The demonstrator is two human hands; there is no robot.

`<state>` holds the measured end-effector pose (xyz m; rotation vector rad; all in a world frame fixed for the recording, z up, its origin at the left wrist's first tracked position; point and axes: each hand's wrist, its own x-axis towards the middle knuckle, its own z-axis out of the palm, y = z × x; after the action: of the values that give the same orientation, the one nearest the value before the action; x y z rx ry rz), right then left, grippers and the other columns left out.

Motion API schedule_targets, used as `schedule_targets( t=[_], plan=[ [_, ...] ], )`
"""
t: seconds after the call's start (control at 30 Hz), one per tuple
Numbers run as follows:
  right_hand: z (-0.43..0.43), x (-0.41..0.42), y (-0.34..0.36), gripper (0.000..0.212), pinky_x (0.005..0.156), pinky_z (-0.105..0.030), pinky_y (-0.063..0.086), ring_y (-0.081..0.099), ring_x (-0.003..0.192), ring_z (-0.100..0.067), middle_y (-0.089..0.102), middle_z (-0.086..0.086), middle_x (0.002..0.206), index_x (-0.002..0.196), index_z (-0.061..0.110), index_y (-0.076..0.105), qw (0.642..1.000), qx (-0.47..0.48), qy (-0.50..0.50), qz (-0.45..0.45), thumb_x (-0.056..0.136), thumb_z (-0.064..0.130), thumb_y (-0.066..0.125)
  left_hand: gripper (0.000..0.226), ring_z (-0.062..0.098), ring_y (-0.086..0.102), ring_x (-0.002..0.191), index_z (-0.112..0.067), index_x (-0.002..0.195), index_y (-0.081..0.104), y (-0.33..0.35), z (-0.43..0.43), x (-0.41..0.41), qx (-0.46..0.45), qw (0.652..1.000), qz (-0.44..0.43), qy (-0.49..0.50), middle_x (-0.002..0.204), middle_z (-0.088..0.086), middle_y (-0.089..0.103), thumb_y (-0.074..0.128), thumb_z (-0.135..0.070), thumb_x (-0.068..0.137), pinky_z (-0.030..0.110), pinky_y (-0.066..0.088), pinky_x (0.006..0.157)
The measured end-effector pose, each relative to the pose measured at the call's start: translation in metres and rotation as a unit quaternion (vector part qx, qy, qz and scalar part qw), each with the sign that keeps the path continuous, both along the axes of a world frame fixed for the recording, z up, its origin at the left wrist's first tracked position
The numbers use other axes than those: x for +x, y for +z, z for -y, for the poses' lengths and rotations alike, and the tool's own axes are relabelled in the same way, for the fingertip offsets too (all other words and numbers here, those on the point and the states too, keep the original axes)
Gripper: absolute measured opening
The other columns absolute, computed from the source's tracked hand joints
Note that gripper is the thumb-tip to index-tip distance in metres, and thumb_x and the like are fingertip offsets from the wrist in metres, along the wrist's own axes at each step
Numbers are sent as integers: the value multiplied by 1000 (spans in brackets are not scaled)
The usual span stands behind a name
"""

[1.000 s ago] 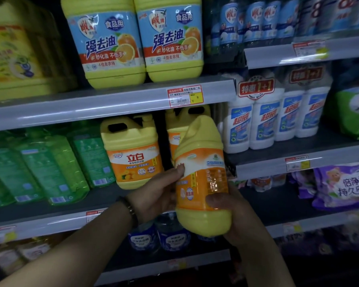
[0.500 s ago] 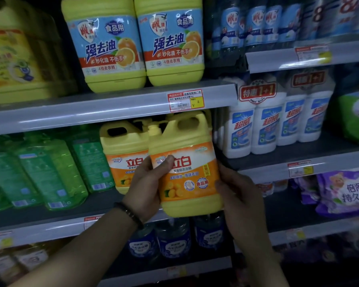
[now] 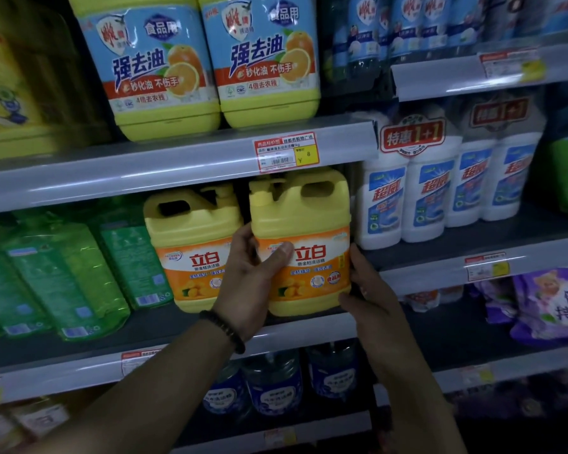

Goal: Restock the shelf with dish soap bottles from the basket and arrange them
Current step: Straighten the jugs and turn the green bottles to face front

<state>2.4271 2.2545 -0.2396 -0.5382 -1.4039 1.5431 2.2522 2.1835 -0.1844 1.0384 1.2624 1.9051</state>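
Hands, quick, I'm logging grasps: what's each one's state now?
Left hand: grips the yellow plastic dish soap jug with the orange label, left side.
Right hand: grips the same jug, right side.

Yellow dish soap bottle (image 3: 309, 217), orange label forward, stands upright at front edge of middle shelf (image 3: 63, 371), just right of a matching bottle (image 3: 191, 250). Left hand (image 3: 246, 276) grips its left side, thumb across label; right hand (image 3: 371, 290) holds its lower right corner. Green pouches (image 3: 79, 273) further left, white bottles (image 3: 407, 198) right.
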Motion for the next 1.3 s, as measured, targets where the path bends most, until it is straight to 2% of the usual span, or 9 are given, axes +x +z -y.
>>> schedule_targets(
  t=[0.1, 0.37, 0.53, 0.7, 1.03, 1.1, 1.17, 1.23, 1.3],
  plan=[
    [-1, -3, 1, 76, 97, -15, 54, 56, 139, -11, 50, 3, 160, 164, 24, 33, 1000, 3, 0, 27, 102, -17, 43, 59, 29, 66, 129, -19, 149, 44, -5, -4, -1, -3, 999, -37, 3, 141, 7, 66, 69, -8, 97, 53, 58, 101],
    [8, 5, 9, 70, 93, -7, 51, 59, 121, 17, 53, 18, 152, 163, 28, 33, 999, 13, -2, 49, 106, -9, 47, 54, 25, 60, 138, -28, 157, 38, -8, -7, -11, -41, 991, -124, -41, 150, 1, 61, 56, -18, 108, 52, 51, 110],
    [17, 2, 11, 68, 122, -34, 41, 49, 141, 3, 44, 21, 162, 167, 36, 24, 993, 45, -44, 100, 110, 6, 49, 52, 6, 62, 133, -34, 160, 34, -9, 0, -1, -35, 980, -196, -16, 148, -12, 61, 49, -22, 111, 20, 56, 99],
    [28, -2, 17, 74, 121, -34, 39, 44, 143, -5, 35, 21, 165, 167, 46, 8, 974, 99, -88, 181, 111, 24, 51, 52, 2, 57, 135, -31, 161, 31, -9, 3, 6, -38, 971, -234, 18, 151, -11, 58, 45, -20, 112, 21, 50, 110],
    [32, -12, 10, 75, 124, -43, 38, 40, 149, -9, 33, 18, 167, 167, 42, 17, 972, 88, -126, 179, 107, 21, 58, 54, -8, 56, 131, -35, 163, 29, -5, 16, 0, -69, 963, -260, 0, 148, -18, 59, 45, -24, 113, 14, 48, 106],
    [45, -21, 13, 66, 113, -27, 46, 50, 136, -12, 40, 8, 156, 162, 32, 36, 956, 111, -212, 170, 103, 18, 63, 46, -7, 60, 127, -38, 154, 44, -1, 21, -4, -85, 961, -262, 13, 140, -19, 65, 51, -25, 111, 19, 50, 105],
    [62, -32, 17, 53, 92, -1, 39, 53, 119, -12, 44, 2, 140, 149, 23, 51, 933, 161, -279, 163, 99, 15, 67, 30, -6, 67, 113, -40, 132, 61, 2, 32, -13, -98, 961, -251, 68, 119, -20, 72, 59, -22, 107, 18, 55, 93],
    [75, -48, 15, 40, 82, 0, 37, 53, 108, -9, 49, 2, 128, 136, 24, 58, 922, 223, -266, 174, 98, 14, 66, 18, 7, 73, 101, -34, 113, 69, 2, 50, -27, -104, 954, -240, 145, 100, -15, 75, 65, -20, 103, 31, 60, 87],
    [83, -65, 9, 31, 81, -10, 40, 55, 104, -2, 55, 7, 122, 127, 31, 59, 941, 224, -185, 174, 101, 16, 65, 10, 12, 73, 88, -27, 100, 70, 0, 71, -43, -93, 946, -233, 207, 89, -12, 73, 68, -17, 98, 39, 60, 81]
  ],
)
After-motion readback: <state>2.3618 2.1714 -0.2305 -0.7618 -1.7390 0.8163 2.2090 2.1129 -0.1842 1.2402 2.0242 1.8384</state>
